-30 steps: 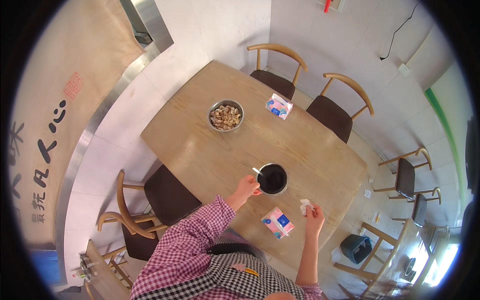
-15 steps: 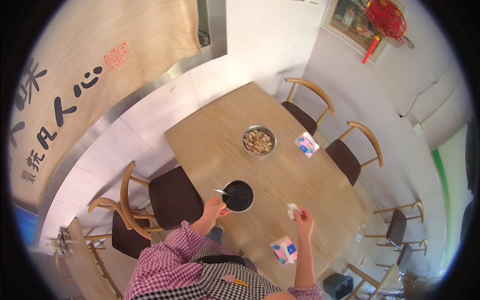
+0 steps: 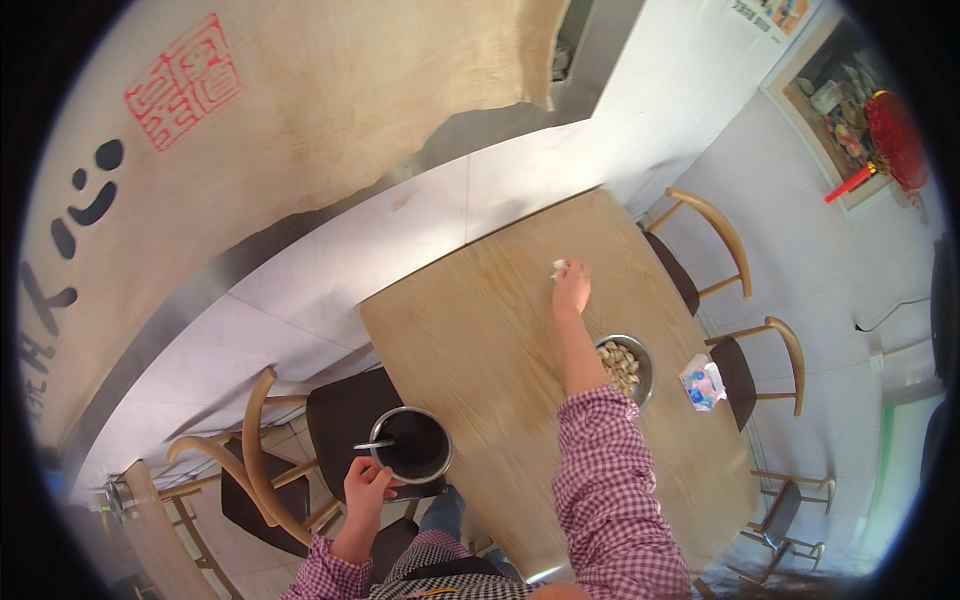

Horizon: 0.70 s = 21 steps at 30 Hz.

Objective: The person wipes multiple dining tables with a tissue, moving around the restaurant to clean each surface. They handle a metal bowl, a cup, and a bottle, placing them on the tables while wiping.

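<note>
While the left hand has its fingers clamped on the near edge of a metal bowl of dark liquid, a spoon leaning just beyond them, the right hand pinches a crumpled white tissue in its fingertips. Back and right from these, a second bowl of pale pieces and, farther out, a tissue pack rest on the wooden table.

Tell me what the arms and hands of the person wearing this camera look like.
These are human arms. The left sleeve and right sleeve are purplish-pink and white gingham, both stopping short of the wrist; the right one looks bunched at its end. The left hand and right hand are gloveless, each with five-fingered human form, and no watch or bracelet shows.
</note>
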Tool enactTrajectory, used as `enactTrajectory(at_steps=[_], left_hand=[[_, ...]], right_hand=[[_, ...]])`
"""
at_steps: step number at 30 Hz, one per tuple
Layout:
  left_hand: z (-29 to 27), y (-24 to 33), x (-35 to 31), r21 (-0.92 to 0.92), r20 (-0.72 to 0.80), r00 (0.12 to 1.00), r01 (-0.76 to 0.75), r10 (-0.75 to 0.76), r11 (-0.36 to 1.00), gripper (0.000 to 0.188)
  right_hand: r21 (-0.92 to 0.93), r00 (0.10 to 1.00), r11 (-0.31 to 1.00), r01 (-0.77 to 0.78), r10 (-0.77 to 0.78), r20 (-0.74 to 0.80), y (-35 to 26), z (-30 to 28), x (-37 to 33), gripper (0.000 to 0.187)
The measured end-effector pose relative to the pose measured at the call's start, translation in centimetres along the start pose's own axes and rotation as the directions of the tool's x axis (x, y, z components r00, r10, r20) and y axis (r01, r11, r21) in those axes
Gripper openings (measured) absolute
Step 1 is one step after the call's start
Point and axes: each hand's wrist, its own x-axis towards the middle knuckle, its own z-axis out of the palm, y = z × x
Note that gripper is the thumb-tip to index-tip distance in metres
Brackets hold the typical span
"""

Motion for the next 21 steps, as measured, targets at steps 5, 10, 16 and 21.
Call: enactTrajectory(at_steps=[5, 10, 16, 21], left_hand=[[-0.8, 1.9, 1.8, -0.065, -0.096, 0.995, 0.011, -0.017, 0.998, 0.016], [-0.5, 4.2, 2.7, -0.088, -0.107, 0.994, 0.025, -0.034, 0.996, 0.016], [0.7, 6.0, 3.5, -0.104, -0.124, 0.990, 0.060, -0.073, 0.993, 0.015], [1.8, 7.8, 3.8, -0.082, -0.115, 0.993, 0.023, -0.032, 0.996, 0.015]], right_hand=[[0.625, 0.961, 0.779, 0.056, -0.211, 0.176, -9.4, 5.6, -8.8, 0.022], [0.759, 0.969, 0.642, -0.106, -0.104, 0.223, -7.4, 4.9, -6.0, 0.019], [0.940, 0.917, -0.091, -0.329, 0.206, 0.341, -5.4, 4.1, 3.1, 0.023], [0.608, 0.829, 0.792, 0.051, -0.373, 0.417, -16.5, 5.0, -11.7, 0.033]])
